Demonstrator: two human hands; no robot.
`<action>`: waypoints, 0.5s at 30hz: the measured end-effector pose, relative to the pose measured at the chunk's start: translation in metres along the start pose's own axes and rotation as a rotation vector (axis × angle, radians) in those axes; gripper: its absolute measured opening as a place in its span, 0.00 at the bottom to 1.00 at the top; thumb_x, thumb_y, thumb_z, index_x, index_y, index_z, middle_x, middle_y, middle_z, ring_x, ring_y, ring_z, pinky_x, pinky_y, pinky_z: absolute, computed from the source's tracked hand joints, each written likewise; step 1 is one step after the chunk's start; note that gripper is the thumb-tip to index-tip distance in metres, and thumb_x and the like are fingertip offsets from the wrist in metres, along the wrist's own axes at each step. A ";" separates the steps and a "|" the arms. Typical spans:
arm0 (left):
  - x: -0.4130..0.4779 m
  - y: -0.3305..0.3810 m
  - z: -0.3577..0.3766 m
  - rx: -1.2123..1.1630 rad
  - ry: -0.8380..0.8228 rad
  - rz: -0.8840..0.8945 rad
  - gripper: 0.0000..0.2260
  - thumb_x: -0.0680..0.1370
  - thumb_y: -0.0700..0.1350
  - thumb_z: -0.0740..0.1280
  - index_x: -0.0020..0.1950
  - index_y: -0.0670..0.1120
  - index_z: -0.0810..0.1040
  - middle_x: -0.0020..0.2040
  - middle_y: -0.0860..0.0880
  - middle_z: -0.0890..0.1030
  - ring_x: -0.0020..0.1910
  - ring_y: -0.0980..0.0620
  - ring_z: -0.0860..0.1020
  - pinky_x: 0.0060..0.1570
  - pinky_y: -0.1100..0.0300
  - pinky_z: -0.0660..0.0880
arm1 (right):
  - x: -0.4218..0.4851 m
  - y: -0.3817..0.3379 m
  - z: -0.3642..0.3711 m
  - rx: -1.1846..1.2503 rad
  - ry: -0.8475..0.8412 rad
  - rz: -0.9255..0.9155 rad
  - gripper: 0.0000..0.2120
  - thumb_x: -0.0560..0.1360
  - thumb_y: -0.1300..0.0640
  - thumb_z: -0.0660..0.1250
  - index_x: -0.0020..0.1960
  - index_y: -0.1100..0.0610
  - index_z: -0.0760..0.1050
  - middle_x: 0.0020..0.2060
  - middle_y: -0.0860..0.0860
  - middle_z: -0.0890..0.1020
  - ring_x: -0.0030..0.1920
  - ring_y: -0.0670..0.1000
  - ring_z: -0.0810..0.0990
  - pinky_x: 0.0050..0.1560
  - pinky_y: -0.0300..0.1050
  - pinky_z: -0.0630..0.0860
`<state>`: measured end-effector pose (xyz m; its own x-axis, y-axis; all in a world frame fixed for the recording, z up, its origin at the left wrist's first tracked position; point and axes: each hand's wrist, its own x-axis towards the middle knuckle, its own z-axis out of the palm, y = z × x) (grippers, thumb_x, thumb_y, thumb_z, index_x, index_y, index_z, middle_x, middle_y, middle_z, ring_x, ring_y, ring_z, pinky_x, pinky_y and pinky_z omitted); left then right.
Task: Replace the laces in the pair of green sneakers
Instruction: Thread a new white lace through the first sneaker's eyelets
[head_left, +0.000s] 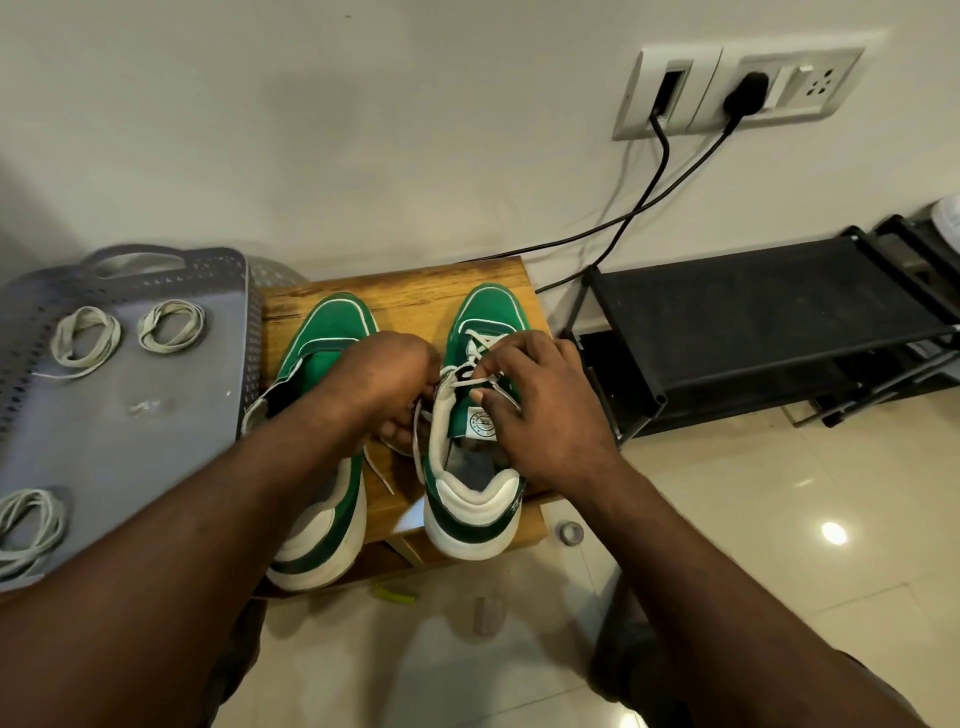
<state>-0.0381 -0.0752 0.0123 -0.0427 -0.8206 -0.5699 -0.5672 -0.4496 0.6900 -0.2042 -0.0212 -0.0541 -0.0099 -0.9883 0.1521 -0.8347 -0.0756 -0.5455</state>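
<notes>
Both green sneakers (475, 415) parked toes-out on tabletop (410, 291), heels near for access. Right hand (540, 400) fingers pinching lace (467, 383) at eyelets; left hand (389, 384) gripping its free end, presumably for tension. Coiled laces (171, 325) staged on grey tray (130, 441) alongside.

body: two bare forearms | left hand (392, 387): bare, no ring or watch seen | right hand (540, 410): bare, no ring or watch seen | sleeves: none in view
</notes>
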 end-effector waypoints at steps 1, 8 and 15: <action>0.001 -0.001 0.003 0.006 0.021 -0.019 0.09 0.82 0.40 0.62 0.47 0.39 0.80 0.48 0.34 0.85 0.46 0.33 0.86 0.52 0.36 0.84 | 0.000 0.000 -0.001 0.017 0.008 0.006 0.13 0.79 0.48 0.71 0.63 0.45 0.76 0.66 0.45 0.74 0.67 0.50 0.67 0.64 0.53 0.76; 0.008 0.000 -0.002 0.187 -0.016 -0.019 0.07 0.82 0.43 0.66 0.55 0.39 0.80 0.45 0.37 0.86 0.38 0.41 0.87 0.46 0.44 0.86 | -0.001 0.001 0.001 0.066 0.108 0.054 0.10 0.78 0.49 0.72 0.57 0.44 0.76 0.59 0.44 0.79 0.60 0.47 0.78 0.52 0.50 0.83; 0.006 -0.002 -0.006 0.222 -0.090 0.139 0.05 0.79 0.39 0.71 0.53 0.47 0.82 0.44 0.47 0.81 0.38 0.50 0.77 0.38 0.57 0.75 | 0.000 0.004 -0.002 0.148 0.153 0.097 0.11 0.77 0.51 0.74 0.57 0.46 0.77 0.57 0.45 0.83 0.52 0.46 0.83 0.44 0.47 0.85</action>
<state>-0.0321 -0.0817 0.0105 -0.2003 -0.8299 -0.5207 -0.7169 -0.2381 0.6553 -0.2085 -0.0209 -0.0550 -0.1786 -0.9612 0.2103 -0.7363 -0.0113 -0.6766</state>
